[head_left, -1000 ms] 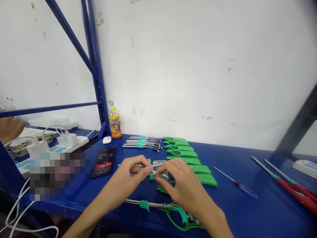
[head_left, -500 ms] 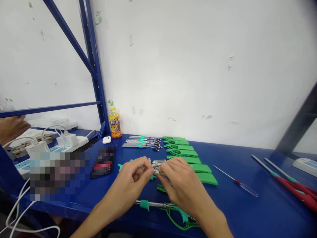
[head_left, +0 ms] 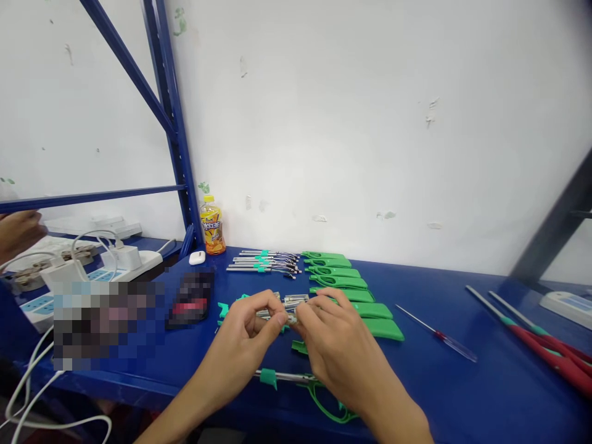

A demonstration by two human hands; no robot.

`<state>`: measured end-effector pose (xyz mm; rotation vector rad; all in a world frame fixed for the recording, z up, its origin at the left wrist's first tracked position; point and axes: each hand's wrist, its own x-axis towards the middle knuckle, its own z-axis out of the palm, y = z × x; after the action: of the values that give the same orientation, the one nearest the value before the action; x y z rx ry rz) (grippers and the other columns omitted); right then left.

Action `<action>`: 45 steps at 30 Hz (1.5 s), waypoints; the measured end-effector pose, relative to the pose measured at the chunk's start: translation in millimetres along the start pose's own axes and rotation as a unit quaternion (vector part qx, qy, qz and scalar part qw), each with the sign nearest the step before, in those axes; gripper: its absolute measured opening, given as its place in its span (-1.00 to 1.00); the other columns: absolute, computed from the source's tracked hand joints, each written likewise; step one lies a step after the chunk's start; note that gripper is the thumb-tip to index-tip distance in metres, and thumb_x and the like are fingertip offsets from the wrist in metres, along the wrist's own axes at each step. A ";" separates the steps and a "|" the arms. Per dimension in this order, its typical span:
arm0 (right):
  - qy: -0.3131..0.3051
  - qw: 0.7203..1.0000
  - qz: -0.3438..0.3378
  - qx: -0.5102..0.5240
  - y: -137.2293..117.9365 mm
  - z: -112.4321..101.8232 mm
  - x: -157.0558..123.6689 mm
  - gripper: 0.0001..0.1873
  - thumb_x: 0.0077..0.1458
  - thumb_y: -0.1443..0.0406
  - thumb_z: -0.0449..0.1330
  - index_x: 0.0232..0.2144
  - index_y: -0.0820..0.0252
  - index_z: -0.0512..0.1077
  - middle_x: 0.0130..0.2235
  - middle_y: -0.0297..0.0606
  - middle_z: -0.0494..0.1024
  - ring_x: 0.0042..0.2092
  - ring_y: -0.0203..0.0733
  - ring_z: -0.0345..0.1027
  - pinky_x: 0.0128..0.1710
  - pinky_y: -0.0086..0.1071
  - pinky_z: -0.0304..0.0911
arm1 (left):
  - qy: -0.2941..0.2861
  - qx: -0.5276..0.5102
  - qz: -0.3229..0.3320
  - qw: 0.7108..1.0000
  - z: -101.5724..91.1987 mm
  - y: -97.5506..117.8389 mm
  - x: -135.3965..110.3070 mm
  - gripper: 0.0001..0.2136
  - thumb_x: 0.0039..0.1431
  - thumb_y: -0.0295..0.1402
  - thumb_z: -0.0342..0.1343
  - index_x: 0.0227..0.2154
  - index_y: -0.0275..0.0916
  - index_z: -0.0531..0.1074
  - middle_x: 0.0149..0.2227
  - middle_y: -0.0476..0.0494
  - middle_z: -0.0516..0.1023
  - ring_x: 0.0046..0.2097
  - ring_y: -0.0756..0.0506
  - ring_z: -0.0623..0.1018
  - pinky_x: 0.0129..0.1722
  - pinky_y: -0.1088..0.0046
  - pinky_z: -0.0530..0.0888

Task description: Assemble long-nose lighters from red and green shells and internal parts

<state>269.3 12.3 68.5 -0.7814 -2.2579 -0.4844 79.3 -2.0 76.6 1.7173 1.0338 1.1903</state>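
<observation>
My left hand (head_left: 247,339) and my right hand (head_left: 337,345) meet over the blue table. A small pale part (head_left: 291,318) is pinched between their fingertips, and my fingers hide most of it. Below my hands lies a green lighter shell (head_left: 319,404) with a metal tube (head_left: 291,377) and a teal clip (head_left: 269,377); my right hand covers part of it. Just behind the fingertips are shiny metal pieces (head_left: 296,300) and teal pieces (head_left: 223,309). Green handle shells (head_left: 386,328) lie in a row beyond my right hand.
Metal tubes with wires (head_left: 263,261) lie in a row at the back, near an orange drink bottle (head_left: 213,231). A screwdriver (head_left: 439,335) and red long-neck lighters (head_left: 546,348) lie at right. Power strips (head_left: 148,262) and another person's hand (head_left: 21,234) are at left.
The view has shifted slightly. My right hand has turned a little, its fingers drawn in around the small part. Both hands stay together at nearly the same spot.
</observation>
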 end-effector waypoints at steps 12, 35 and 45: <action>-0.040 0.998 0.041 0.031 11.2 -22.1 -2.8 -0.78 0.46 0.39 0.08 -0.30 0.12 0.39 -0.37 -0.31 0.54 -0.29 -0.13 0.37 0.02 -0.14 0.29 | -0.036 -0.002 -0.031 0.999 -0.8 2.2 2.9 -0.58 0.35 0.06 0.17 -0.42 -0.21 0.45 -0.63 0.21 0.11 -0.63 0.09 0.01 -0.65 0.54 -0.03; -0.282 0.900 0.286 0.166 63.1 -71.4 -79.4 -0.88 0.20 0.32 0.40 -0.33 -0.08 0.69 -0.42 -0.44 0.71 -0.41 -0.14 0.59 -0.46 -0.34 0.24 | -0.104 0.297 0.140 0.939 58.6 -31.0 -14.8 -0.75 0.45 -0.47 0.05 0.02 -0.18 0.59 -0.25 -0.13 0.65 -0.20 -0.20 0.56 -0.14 0.19 0.51; -0.290 0.906 0.253 0.178 65.2 -71.1 -83.2 -0.92 0.24 0.28 0.39 -0.28 -0.09 0.64 -0.44 -0.47 0.63 -0.50 -0.21 0.44 -0.52 -0.35 0.14 | -0.141 0.279 0.155 0.937 57.2 -36.2 -13.8 -0.70 0.50 -0.56 -0.04 0.01 -0.12 0.55 -0.15 -0.09 0.58 -0.14 -0.15 0.53 0.04 0.19 0.45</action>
<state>394.8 -9.4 66.1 -1.3839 -2.4118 0.4580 124.3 -10.4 24.9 2.4891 1.0054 0.8308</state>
